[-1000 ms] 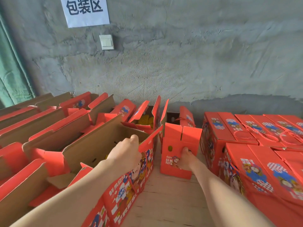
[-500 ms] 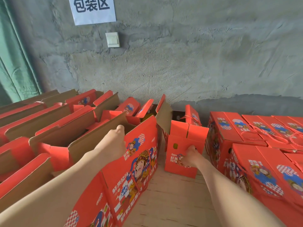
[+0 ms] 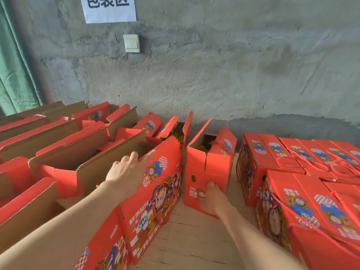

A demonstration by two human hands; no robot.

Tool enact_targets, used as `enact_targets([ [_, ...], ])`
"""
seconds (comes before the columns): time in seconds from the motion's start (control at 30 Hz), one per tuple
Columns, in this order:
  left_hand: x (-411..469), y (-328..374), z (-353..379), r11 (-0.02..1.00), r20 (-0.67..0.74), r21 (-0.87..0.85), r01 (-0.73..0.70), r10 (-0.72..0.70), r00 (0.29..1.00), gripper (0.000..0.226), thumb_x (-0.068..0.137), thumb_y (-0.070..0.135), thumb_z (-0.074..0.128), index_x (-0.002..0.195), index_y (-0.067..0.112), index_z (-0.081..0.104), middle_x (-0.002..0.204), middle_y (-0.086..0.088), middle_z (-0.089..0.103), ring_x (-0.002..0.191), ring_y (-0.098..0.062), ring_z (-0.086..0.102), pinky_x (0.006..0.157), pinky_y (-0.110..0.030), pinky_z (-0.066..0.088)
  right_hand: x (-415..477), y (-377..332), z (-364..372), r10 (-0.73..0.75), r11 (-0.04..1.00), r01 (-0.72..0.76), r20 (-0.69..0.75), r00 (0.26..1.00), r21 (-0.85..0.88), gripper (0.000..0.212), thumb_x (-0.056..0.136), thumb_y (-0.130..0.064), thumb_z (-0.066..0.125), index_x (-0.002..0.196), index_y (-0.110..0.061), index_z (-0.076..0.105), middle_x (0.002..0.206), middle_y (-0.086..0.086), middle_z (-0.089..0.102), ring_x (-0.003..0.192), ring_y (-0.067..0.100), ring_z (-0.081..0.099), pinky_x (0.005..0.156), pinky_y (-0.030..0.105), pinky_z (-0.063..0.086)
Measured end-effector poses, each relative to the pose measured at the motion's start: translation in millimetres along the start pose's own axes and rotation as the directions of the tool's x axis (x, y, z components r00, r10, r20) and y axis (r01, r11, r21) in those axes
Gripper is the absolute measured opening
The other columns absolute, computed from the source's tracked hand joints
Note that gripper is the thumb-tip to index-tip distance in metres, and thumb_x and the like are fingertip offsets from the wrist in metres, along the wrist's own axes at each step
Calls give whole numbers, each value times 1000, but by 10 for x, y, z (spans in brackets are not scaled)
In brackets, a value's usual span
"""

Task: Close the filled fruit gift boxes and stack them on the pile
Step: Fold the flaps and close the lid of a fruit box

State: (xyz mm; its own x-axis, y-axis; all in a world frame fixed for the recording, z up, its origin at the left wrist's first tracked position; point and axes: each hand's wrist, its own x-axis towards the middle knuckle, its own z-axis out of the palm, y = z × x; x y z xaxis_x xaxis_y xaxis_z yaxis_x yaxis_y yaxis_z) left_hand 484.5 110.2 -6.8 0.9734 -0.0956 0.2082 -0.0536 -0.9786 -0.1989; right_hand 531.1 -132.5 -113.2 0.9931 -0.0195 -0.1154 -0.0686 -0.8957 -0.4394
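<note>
An open red fruit gift box (image 3: 206, 172) stands end-on in the middle, with yellow fruit (image 3: 204, 148) showing under its raised flaps. My right hand (image 3: 211, 198) grips its near end low down, thumb on the printed face and fingers round the corner. A longer open red box (image 3: 155, 193) lies to its left with its printed side flap standing upright. My left hand (image 3: 126, 170) rests at that flap's top edge with fingers spread and fairly straight. The pile of closed red boxes (image 3: 292, 162) with rope handles fills the right side.
Rows of open red boxes (image 3: 58, 152) with brown cardboard insides crowd the left. A grey concrete wall (image 3: 214, 75) with a light switch (image 3: 131, 43) and a paper sign (image 3: 109, 8) stands behind. A green curtain (image 3: 13, 65) hangs far left. A wooden floor strip (image 3: 194, 240) runs between the boxes.
My left hand has swung the long box's printed flap upright and then loosened, its fingers spreading. My right hand has kept its grip on the smaller box's end.
</note>
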Motion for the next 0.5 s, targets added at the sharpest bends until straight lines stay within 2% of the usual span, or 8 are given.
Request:
enact_targets([
  [0.03, -26, 33, -29, 996, -6, 81, -25, 26, 1000, 87, 90, 13, 52, 149, 36, -8, 135, -7, 32, 122, -26, 38, 98, -40, 37, -92, -46, 33, -19, 1000, 19, 21, 1000, -1, 54, 89, -25, 53, 131, -2, 27, 136, 17, 37, 126, 35, 43, 100, 37, 38],
  [0.07, -65, 75, -60, 988, -4, 148, -46, 47, 999, 82, 91, 15, 52, 150, 33, -3, 148, -10, 19, 138, -31, 20, 112, -49, 19, -197, -84, 68, -38, 999, 38, 36, 999, -4, 54, 89, -25, 52, 132, -2, 28, 137, 17, 37, 126, 35, 44, 99, 37, 38],
  [0.13, -157, 170, -116, 976, -13, 193, -97, 102, 995, 77, 91, 13, 50, 151, 27, 5, 157, -11, -5, 144, -33, -12, 110, -56, -14, -422, -121, 145, -67, 998, 68, 49, 997, -11, 52, 88, -24, 51, 130, -3, 29, 135, 16, 38, 124, 34, 45, 96, 36, 38],
  [0.23, -326, 299, -173, 981, -76, 94, -168, 175, 982, 74, 88, 5, 47, 151, 21, 13, 159, -5, -7, 144, -26, -20, 105, -49, -25, -807, -94, 297, -88, 995, 91, 61, 994, -49, 54, 83, -17, 50, 131, -5, 28, 133, 11, 39, 121, 29, 47, 91, 34, 41],
  [0.3, -474, 354, -230, 981, -105, -43, -189, 184, 977, 75, 87, 3, 46, 152, 19, 10, 160, 0, -2, 146, -19, -14, 109, -37, -21, -1080, -50, 400, -82, 991, 86, 43, 996, -100, 58, 82, -17, 51, 134, -8, 27, 135, 7, 37, 123, 23, 46, 91, 33, 42],
  [0.37, -658, 402, -325, 946, -140, -264, -187, 154, 978, 76, 85, -2, 46, 151, 18, 14, 159, 1, 10, 147, -15, -1, 115, -25, -5, -1393, 17, 427, -68, 985, 70, 15, 998, -160, 63, 82, -18, 51, 139, -10, 24, 139, 2, 33, 127, 18, 40, 93, 31, 41],
  [0.43, -892, 447, -454, 872, -156, -468, -147, 82, 984, 77, 82, -9, 45, 149, 19, 23, 155, 2, 24, 144, -16, 18, 113, -23, 19, -1737, 130, 393, -114, 978, 119, 38, 993, -172, 62, 86, -20, 47, 141, -10, 22, 142, 3, 31, 130, 17, 37, 95, 31, 39],
  [0.5, -1147, 478, -578, 811, -131, -577, -99, 28, 991, 76, 80, -13, 40, 148, 21, 27, 151, 2, 33, 136, -18, 34, 104, -26, 36, -2118, 258, 305, -186, 970, 193, 61, 981, -146, 49, 92, -28, 44, 137, -14, 29, 139, 3, 36, 125, 16, 42, 94, 30, 40],
])
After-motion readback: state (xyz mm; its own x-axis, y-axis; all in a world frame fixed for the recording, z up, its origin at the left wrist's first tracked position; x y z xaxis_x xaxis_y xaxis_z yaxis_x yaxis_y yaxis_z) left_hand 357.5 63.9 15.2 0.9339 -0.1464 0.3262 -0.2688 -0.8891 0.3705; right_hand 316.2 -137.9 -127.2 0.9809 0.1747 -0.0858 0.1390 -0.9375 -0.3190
